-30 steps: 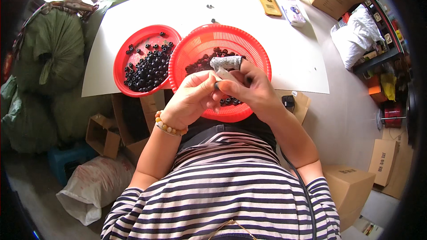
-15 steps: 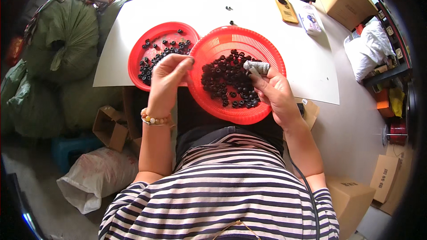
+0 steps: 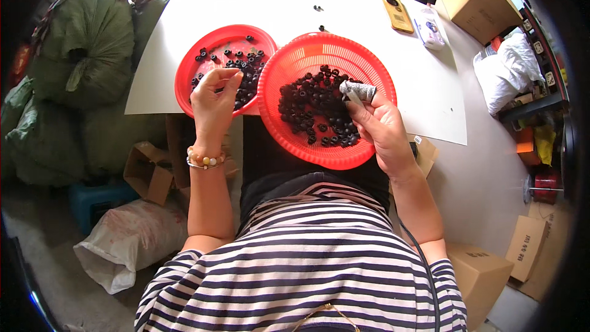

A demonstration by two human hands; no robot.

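While forearms (image 3: 210,215) point forward, both hands (image 3: 210,99) (image 3: 387,132) curl.

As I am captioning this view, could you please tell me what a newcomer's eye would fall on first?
Probably the red slotted basket at centre, with heaped black pieces inside and the right hand over its right side. To its left, the left hand is at a red tray of similar pieces. Farther back on the white table lies a yellow phone.

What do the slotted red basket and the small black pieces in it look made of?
Red basket: likely semi-gloss plastic, given its moulded-looking slots and even colour.
Small black pieces: rubber or plastic, perhaps; dark and smooth-looking, but too small to tell which.
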